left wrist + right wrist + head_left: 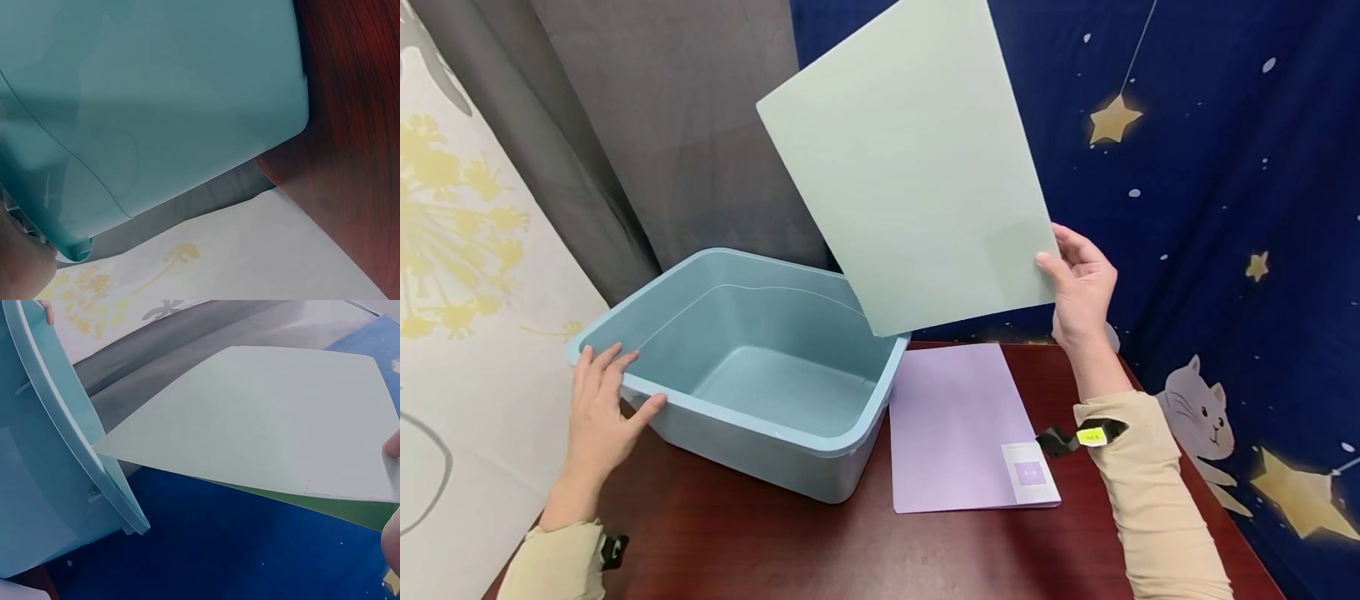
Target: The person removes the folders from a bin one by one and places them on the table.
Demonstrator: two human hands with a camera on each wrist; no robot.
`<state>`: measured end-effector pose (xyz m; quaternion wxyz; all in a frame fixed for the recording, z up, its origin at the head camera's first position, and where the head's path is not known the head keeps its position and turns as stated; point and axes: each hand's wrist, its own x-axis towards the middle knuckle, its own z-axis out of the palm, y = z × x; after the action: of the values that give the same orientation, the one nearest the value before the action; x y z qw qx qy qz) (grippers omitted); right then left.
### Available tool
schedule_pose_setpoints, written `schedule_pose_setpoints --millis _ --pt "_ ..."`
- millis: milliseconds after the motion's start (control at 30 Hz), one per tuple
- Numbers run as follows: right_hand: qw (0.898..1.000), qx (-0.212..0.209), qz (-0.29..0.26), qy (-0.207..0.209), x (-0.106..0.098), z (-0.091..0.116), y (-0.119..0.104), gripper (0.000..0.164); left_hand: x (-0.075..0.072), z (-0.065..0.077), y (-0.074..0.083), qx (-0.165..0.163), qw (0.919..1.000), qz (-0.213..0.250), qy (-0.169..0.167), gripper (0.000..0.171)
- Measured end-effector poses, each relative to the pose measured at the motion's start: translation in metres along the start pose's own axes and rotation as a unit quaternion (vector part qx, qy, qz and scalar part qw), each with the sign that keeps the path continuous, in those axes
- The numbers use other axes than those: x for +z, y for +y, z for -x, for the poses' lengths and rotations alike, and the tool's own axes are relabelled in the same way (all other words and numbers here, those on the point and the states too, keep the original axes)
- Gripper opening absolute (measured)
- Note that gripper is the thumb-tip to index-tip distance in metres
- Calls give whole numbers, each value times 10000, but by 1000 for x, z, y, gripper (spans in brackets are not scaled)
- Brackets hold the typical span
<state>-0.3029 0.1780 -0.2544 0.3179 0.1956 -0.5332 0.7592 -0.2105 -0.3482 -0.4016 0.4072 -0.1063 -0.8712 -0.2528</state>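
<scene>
My right hand (1084,292) pinches a pale green file folder (917,167) by its lower right corner, thumb on the front face. It is raised and tilted, its lowest corner overlapping the far right rim of a blue plastic tub (760,425) in the head view. A darker green inner side (350,509) shows along the folder's edge in the right wrist view. My left hand (601,408) grips the tub's near left rim, fingers over the edge and thumb spread along it. A purple file folder (958,425) with a white label lies flat, right of the tub.
The tub stands on a dark red wooden table (737,550); its inside floor shows bare. Behind hang a grey curtain (685,125) and a navy cloth (1210,250) with stars and a cat. A white cloth (482,333) with yellow flowers borders the left side.
</scene>
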Motion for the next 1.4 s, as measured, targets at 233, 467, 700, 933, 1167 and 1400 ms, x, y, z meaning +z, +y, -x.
schedule_pose_setpoints --millis 233,467,700,933,1167,1400 --pt "9995 29 -157 270 -13 3 -6 32 0 1 0 -14 10000 -5 -2 82" --pt "9975 35 -382 586 -27 6 -12 32 0 -1 1 55 10000 19 10 85" --pt "9957 58 -538 755 -43 11 -14 31 0 -1 1 -8 10000 19 -53 82" --pt "9938 182 -404 1024 -58 16 -15 31 -1 0 1 -89 9999 15 -92 80" --pt "9915 248 -429 1204 -70 21 -13 30 -3 0 1 -135 9998 21 -123 79" --pt "9909 206 -529 1222 -81 27 -9 30 -3 0 0 -90 9999 12 -82 82"
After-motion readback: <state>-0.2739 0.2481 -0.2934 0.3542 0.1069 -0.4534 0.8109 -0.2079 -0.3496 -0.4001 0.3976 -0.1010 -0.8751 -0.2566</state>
